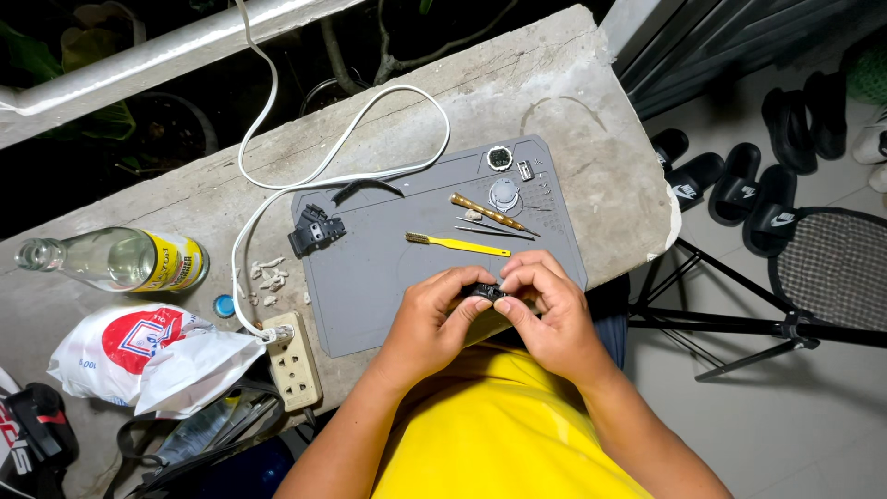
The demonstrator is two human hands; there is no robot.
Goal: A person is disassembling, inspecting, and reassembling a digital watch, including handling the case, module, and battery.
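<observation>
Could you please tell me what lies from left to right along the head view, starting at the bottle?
Glass bottle → blue cap → black part → yellow brush → hands holding a small black piece → sandals.

At the left of the frame a clear glass bottle (pixel 111 260) lies on its side, wearing a yellow label (pixel 173 261). Below it, lower left, sits a crumpled white plastic bag (pixel 148 359) with a red round print.

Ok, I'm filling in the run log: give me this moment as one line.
left hand: pinching small black part | right hand: pinching same part | where: over grey work mat | nearby: yellow brush
</observation>
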